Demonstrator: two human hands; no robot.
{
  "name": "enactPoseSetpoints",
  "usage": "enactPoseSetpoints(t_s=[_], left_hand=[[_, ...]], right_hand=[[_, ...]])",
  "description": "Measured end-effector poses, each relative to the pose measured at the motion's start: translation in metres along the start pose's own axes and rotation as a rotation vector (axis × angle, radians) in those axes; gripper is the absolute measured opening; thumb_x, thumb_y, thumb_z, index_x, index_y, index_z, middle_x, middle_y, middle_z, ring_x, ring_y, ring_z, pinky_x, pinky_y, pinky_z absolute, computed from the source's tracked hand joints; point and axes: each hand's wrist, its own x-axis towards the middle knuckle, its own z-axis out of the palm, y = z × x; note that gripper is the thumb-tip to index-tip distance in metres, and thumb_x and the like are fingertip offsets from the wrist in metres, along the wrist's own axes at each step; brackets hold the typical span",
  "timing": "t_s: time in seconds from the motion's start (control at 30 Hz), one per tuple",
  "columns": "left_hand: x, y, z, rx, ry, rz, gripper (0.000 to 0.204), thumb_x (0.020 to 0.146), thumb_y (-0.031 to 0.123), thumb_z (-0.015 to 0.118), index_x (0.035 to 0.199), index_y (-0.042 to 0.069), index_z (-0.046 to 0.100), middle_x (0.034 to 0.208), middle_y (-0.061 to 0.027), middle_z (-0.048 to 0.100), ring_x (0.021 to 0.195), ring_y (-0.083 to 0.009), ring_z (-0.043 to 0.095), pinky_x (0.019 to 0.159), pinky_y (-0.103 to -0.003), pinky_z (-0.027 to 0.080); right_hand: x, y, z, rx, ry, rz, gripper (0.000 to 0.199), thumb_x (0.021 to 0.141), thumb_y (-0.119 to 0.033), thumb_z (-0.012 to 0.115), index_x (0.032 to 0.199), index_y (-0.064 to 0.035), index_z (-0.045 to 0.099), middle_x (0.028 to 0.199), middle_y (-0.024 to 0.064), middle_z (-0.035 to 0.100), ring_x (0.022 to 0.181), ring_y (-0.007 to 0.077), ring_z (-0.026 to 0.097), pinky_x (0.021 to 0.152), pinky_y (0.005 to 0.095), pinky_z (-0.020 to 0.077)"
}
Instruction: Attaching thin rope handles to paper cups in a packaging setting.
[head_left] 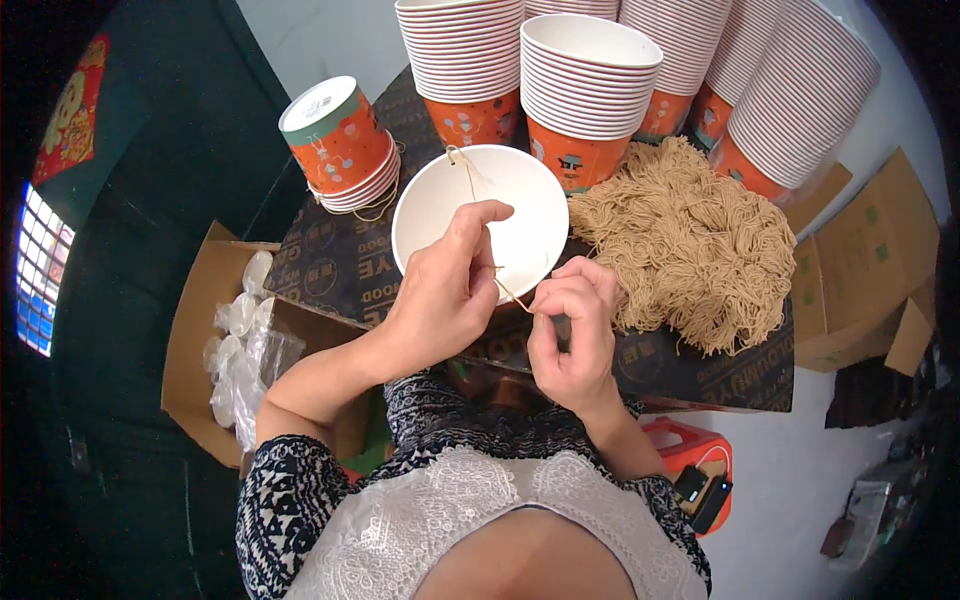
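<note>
A paper bucket [530, 190] with a plain white inside lies tilted in front of me, its mouth toward me. A thin tan cord [461, 165] is looped at its far rim and runs inside it to my left hand. My left hand [455, 285] is closed over the bucket's near left side, its fingers bent around the cord. My right hand [575, 330], just right of the near rim, pinches a stretch of cord between thumb and fingers. That stretch spans the gap between my hands. Part of the bucket is hidden behind my left hand.
Orange-and-white paper buckets stand in tall stacks [590, 100] along the back. A short upside-down stack [340, 140] with cords sits at left. Right of my hands lies a heap of tan cords [690, 250]. An open carton [190, 380] holds clear plastic pieces; a red stool [690, 450] carries dark devices.
</note>
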Motion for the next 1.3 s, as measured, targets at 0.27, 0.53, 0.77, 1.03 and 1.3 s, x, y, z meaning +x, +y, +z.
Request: enactPoseSetpoints(t_s=[0.27,0.53,0.77,1.03,1.3], left_hand=[[0.001,-0.003,-0.007,-0.065,-0.063,-0.093,0.034,0.09,-0.006,0.053,0.122,-0.002,0.045,0.081,-0.0081,0.064,0.071,-0.0103,0.061,0.067,-0.026,0.051],[0.001,-0.006,-0.018,0.043,-0.039,-0.098,0.016,0.096,0.0,0.05,0.111,-0.004,0.053,0.08,-0.0117,0.068,0.073,-0.0161,0.065,0.067,-0.029,0.053],[0.0,0.0,-0.029,0.631,-0.175,0.047,0.041,0.1,0.028,0.054,0.07,0.001,0.064,0.07,-0.0129,0.061,0.078,-0.0336,0.061,0.108,-0.057,0.03],[-0.004,0.003,-0.03,0.39,-0.302,0.013,0.048,0.099,0.031,0.054,0.064,0.0,0.068,0.064,-0.0168,0.063,0.069,-0.0374,0.062,0.107,-0.061,0.029],[-0.001,0.014,-0.017,0.106,-0.14,-0.113,0.018,0.088,0.01,0.065,0.074,-0.001,0.063,0.064,-0.0159,0.063,0.065,-0.0364,0.062,0.093,-0.056,0.044]], right_hand=[[-0.026,0.007,0.002,0.209,0.21,0.411,0.016,0.087,0.006,0.057,0.103,0.0032,0.057,0.093,0.0119,0.059,0.09,0.0236,0.057,0.082,0.0345,0.0471],[-0.025,-0.007,0.007,0.213,-0.042,0.445,0.006,0.084,-0.006,0.067,0.084,-0.0019,0.063,0.071,0.0088,0.061,0.066,0.0251,0.058,0.06,0.0361,0.0438],[-0.014,-0.018,0.01,0.129,-0.107,0.243,0.021,0.073,-0.014,0.08,0.079,-0.0027,0.063,0.066,0.0063,0.061,0.057,0.0216,0.057,0.057,0.0336,0.0421],[-0.002,-0.023,0.019,0.044,-0.025,0.195,0.007,0.081,0.002,0.07,0.081,-0.0018,0.064,0.07,0.0094,0.063,0.059,0.0271,0.058,0.058,0.0362,0.0431],[-0.006,-0.016,0.012,0.182,0.003,0.392,0.001,0.085,0.0,0.065,0.086,-0.0009,0.065,0.072,0.0112,0.061,0.063,0.0282,0.059,0.058,0.0375,0.0438]])
